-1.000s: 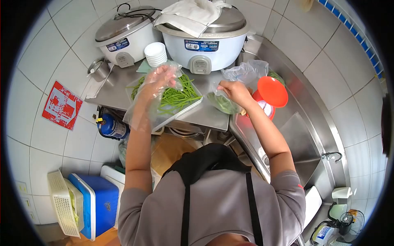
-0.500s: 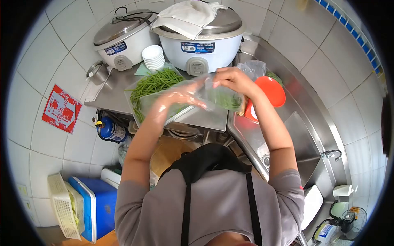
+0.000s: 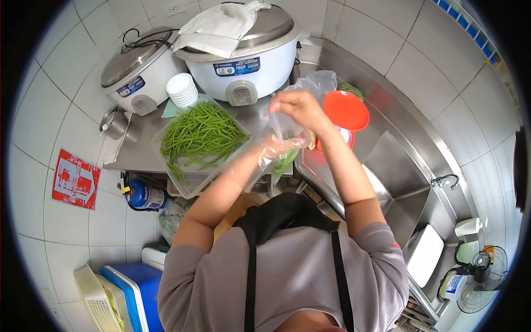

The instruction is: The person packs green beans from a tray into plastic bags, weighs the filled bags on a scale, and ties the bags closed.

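Observation:
A clear plastic bag covers my left hand [image 3: 282,146], whose fingers curl against a second clear bag [image 3: 285,126] with green vegetables [image 3: 284,162] low inside it. My right hand [image 3: 296,106] pinches the upper edge of that second bag, just above my left hand. To the left, cut green beans [image 3: 200,131] lie heaped in a clear tray [image 3: 189,191] on the steel counter [image 3: 135,148]. A red lid [image 3: 346,110] is to the right of my hands, beside another plastic bag [image 3: 318,83].
Two rice cookers [image 3: 240,72] stand at the back, with a white cloth [image 3: 221,25] on the larger one. Stacked white bowls [image 3: 181,88] and a metal cup [image 3: 115,123] are on the counter. At right is a steel sink [image 3: 395,166] with a faucet [image 3: 446,181].
My covered left hand has moved right from over the beans to the bag with greens. My right hand has lifted that bag's edge and moved slightly left. The view has shifted.

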{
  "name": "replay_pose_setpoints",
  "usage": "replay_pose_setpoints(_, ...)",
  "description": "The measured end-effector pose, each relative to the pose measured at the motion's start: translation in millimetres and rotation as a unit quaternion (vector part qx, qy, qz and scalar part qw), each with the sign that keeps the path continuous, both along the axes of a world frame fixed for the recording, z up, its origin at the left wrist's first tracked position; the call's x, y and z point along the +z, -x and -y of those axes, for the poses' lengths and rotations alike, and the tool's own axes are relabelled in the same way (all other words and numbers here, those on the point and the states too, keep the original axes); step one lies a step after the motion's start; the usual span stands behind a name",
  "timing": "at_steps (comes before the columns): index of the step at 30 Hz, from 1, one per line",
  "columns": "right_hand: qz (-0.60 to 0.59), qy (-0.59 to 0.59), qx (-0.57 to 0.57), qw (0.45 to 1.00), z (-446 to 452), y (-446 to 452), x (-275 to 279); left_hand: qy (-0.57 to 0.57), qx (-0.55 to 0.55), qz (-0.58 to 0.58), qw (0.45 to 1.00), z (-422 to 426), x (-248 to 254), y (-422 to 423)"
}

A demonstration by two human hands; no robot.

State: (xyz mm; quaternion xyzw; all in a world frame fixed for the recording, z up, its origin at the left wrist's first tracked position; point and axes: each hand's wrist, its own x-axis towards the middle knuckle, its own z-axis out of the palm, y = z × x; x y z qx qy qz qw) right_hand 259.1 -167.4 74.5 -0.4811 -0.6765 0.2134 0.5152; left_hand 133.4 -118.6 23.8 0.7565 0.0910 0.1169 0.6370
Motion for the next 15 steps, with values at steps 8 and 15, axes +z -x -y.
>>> replay_pose_setpoints(8,-0.039,0.103,-0.022,0.994,1,-20,-82,-0.044,0.222,0.171,0.959,-12,-126,-47)
replay_pose_setpoints(15,0.170,0.191,-0.184,0.949,7,-30,-14,-0.191,0.192,0.175,0.947,-26,-158,-59)
